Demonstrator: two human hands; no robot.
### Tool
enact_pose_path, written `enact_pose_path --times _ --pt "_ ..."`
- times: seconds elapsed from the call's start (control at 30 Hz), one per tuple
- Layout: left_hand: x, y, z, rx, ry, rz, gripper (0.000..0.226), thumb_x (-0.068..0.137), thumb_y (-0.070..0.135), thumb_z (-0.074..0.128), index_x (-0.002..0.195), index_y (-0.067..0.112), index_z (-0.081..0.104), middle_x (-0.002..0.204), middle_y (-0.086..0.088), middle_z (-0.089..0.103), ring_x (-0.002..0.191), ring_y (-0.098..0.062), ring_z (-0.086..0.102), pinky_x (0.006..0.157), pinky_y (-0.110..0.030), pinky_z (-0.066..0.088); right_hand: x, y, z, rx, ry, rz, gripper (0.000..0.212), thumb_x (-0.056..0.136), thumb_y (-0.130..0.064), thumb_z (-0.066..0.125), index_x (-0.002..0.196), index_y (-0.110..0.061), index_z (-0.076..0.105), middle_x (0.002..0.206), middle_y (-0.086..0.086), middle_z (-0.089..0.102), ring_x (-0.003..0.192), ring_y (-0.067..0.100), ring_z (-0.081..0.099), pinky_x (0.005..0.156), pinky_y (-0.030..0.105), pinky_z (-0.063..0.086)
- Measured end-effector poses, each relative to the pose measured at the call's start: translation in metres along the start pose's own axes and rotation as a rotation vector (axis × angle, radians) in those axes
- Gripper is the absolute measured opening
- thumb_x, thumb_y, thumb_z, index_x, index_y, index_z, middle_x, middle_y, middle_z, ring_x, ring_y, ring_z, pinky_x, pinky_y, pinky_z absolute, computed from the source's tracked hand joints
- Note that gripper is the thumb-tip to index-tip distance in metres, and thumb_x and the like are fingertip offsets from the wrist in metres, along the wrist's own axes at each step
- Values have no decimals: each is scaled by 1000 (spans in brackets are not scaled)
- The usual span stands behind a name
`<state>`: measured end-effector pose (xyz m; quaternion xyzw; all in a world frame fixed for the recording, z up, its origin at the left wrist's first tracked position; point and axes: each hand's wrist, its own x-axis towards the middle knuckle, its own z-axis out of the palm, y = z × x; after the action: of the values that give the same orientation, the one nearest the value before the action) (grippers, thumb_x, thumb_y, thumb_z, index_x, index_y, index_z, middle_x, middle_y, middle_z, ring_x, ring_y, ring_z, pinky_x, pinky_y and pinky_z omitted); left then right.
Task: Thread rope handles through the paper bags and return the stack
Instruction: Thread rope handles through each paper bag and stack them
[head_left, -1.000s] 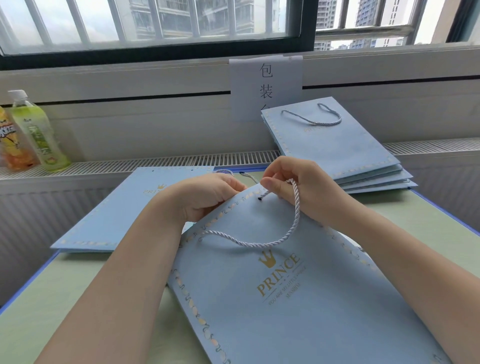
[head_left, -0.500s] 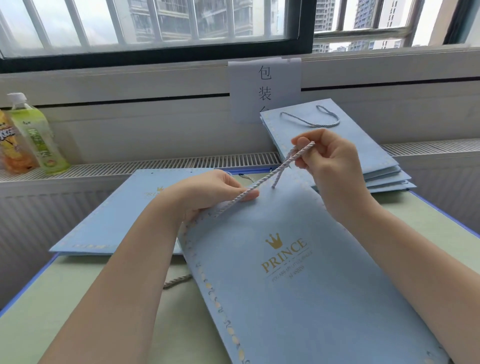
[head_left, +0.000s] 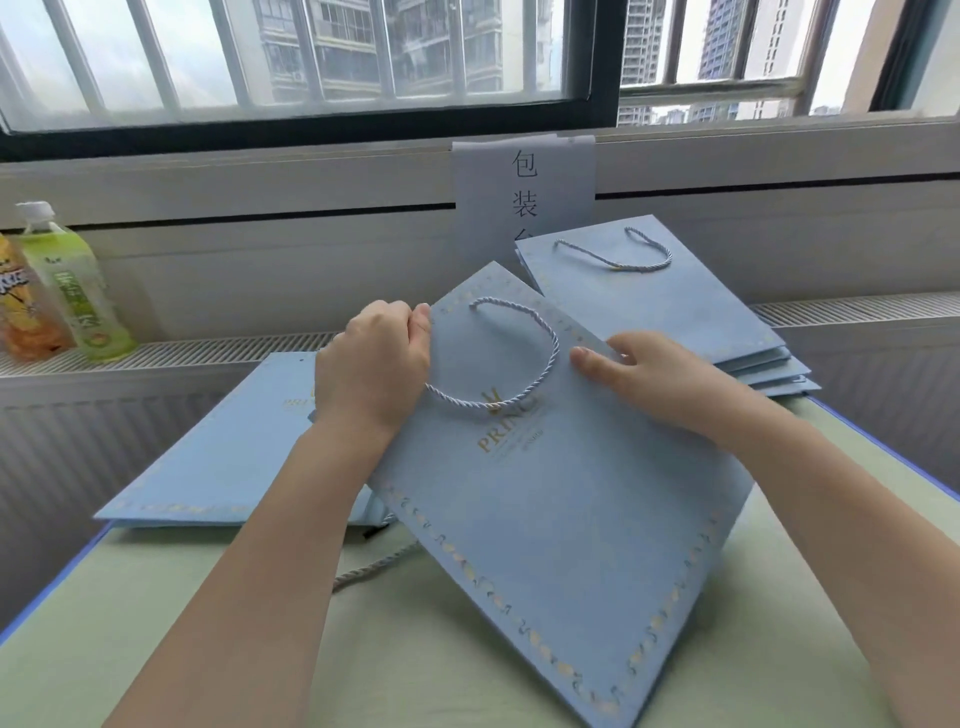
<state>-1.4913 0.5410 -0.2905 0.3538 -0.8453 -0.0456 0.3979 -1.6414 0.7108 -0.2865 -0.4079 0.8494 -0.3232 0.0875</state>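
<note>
The light blue paper bag (head_left: 561, 519), printed with a gold crown and the word PRINCE, is held flat and tilted above the pale green table (head_left: 415, 665), its top edge toward the window. A twisted white rope handle (head_left: 524, 358) loops across its upper face, both ends entering near the top edge. The left hand (head_left: 374, 374) grips the bag's upper left edge, fingers curled round it. The right hand (head_left: 649, 374) holds the upper right edge: the thumb lies flat on the printed face, and the remaining fingers are behind the bag and cannot be seen. A stack of finished bags (head_left: 675, 322) lies behind and to the right, the top one fitted with a rope handle. Flat bags (head_left: 223, 457) lie to the left, partly under the left forearm. A loose rope (head_left: 374, 566) lies on the table beneath the held bag. Two drink bottles (head_left: 67, 286) stand on the ledge at far left. A paper sign (head_left: 524, 192) hangs below the window.
</note>
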Motion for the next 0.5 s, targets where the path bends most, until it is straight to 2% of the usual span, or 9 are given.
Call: enact_pose_path --times 0.03,0.07,0.17,0.23,0.33,0.43,0.5 --pt "0 -2 2 12 45 3 37 101 34 33 74 10 43 88 -9 54 84 -35 50 72 -37 32 -2 -1 -5 58 -21 -5 39 90 -51 52 73 -16 55 67 -6 56 59 12 54 52 24 36" --pt "1 -4 4 27 75 18 35 100 34 35 77 11 46 91 -10 57 88 -35 51 75 -38 33 -3 -1 -8 141 -25 -14 38 90 -48 54 71 -15 58 63 -7 59 53 9 54 49 21 38" --pt "2 -7 9 33 88 35 31 95 39 49 103 10 56 109 -6 61 109 -30 47 85 -40 32 -4 1 -14 335 30 -20 28 92 -39 57 80 -15 67 65 -8 66 51 6 58 46 14 43" --pt "-1 -5 11 24 68 3 42 91 42 54 122 13 50 126 -5 52 126 -28 35 92 -41 31 -4 0 -15 467 23 15 26 93 -33 56 80 -13 66 64 -4 67 49 8 59 45 15 45" --pt "-5 4 15 -85 -79 -182 62 90 41 56 140 14 31 143 -10 34 136 -29 21 100 -47 30 -6 -2 -20 800 -43 50 18 95 -20 54 89 -5 61 71 8 63 47 13 60 45 19 49" --pt "-5 10 20 -425 -332 -379 65 92 38 55 143 11 26 141 -12 38 129 -30 37 98 -38 34 -6 -8 -27 1054 -121 42 18 95 -17 47 97 -4 59 64 6 67 49 14 64 43 18 48" --pt "-7 12 22 -532 -418 -378 58 93 39 53 140 12 32 130 -6 46 121 -26 48 92 -30 37 -8 -16 -28 1199 -231 16 27 97 -25 40 96 -8 61 64 1 69 53 12 66 44 18 49"
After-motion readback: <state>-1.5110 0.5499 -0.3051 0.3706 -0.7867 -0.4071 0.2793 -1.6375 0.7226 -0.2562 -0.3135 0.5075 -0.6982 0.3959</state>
